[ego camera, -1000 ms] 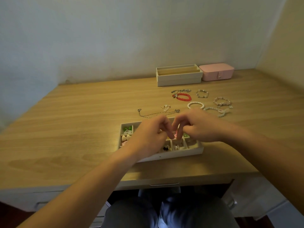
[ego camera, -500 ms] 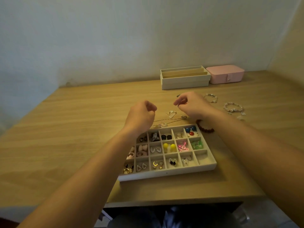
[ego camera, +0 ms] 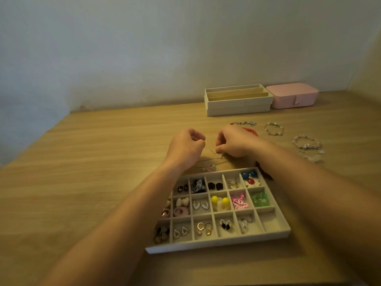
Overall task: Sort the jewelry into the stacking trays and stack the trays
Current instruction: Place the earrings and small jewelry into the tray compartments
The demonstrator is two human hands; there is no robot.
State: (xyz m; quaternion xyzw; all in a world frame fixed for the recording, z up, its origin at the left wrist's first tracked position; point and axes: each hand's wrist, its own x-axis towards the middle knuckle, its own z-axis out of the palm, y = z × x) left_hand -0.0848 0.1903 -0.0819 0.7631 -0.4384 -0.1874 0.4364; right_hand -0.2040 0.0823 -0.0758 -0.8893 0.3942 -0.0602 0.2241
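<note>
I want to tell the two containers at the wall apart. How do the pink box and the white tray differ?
The pink box is closed by a lid with a button; the white tray is open, showing long dividers. The pink box has rounded corners; the white tray has square ones. Both stand on the table by the wall.

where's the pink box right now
In the head view the pink box sits at the far right of the desk against the wall, touching the right end of the cream stacked trays.

Single head cam, looks fwd/down, close over desk point(ego camera: 86, 182) w/ tray point(ego camera: 216, 241).
</note>
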